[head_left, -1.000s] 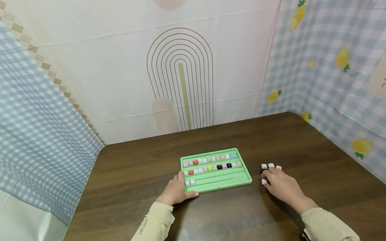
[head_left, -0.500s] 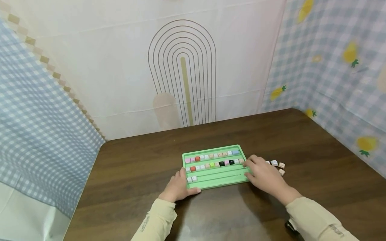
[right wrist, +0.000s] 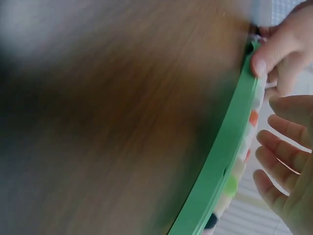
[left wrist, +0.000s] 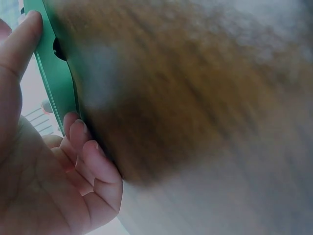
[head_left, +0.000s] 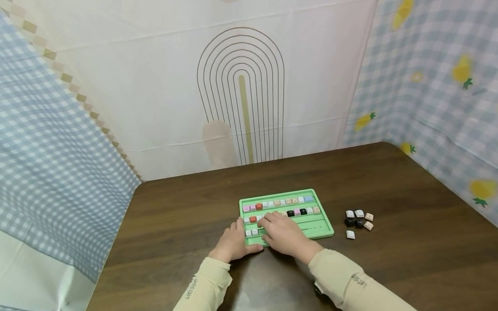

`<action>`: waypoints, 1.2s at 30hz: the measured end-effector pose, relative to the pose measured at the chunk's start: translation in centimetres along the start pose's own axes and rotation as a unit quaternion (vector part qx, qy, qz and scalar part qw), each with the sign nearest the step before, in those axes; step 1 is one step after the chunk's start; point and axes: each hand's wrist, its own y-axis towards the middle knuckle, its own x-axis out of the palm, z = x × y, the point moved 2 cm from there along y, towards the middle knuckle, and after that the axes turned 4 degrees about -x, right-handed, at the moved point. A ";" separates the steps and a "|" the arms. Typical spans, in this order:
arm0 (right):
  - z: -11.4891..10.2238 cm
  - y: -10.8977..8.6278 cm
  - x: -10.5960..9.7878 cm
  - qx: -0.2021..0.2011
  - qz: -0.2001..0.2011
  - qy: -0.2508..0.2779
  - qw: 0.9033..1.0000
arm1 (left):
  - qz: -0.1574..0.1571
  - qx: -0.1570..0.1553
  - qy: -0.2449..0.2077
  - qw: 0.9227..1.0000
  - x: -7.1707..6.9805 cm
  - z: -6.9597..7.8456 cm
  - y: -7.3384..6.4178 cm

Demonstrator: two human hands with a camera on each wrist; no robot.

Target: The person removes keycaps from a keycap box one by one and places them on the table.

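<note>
A green tray (head_left: 325, 218) bears rows of coloured keycaps in the head view. My left hand (head_left: 231, 242) grips its near left corner, the thumb along the front edge and the fingers at the left side. Beside that hand, two white keycaps (head_left: 251, 233) sit in the third row. My right hand (head_left: 285, 235) is over the tray just right of them, covering part of the second and third rows. In the right wrist view its fingers (right wrist: 281, 147) are bent and spread behind the tray's front wall (right wrist: 215, 161). Whether a keycap is between them is hidden.
Several loose keycaps lie on the brown table (head_left: 186, 211) right of the tray: white ones (head_left: 359, 214), black ones (head_left: 349, 222) and peach ones (head_left: 368, 225). Patterned cloths hang behind and at both sides of the table.
My right hand has left the loose keycaps and moved left across the tray to the third row, uncovering black and peach keycaps. The left hand stays at the tray's corner.
</note>
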 end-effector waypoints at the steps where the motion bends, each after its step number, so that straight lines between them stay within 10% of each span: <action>1: -0.3 0.3 0.2 -0.006 0.005 -0.005 1.000 | 0.002 0.000 0.002 1.000 0.0 0.0 0.0; 36: -1.2 1.8 1.2 0.036 0.017 -0.014 0.999 | 0.006 0.013 0.013 1.000 0.1 -0.1 0.0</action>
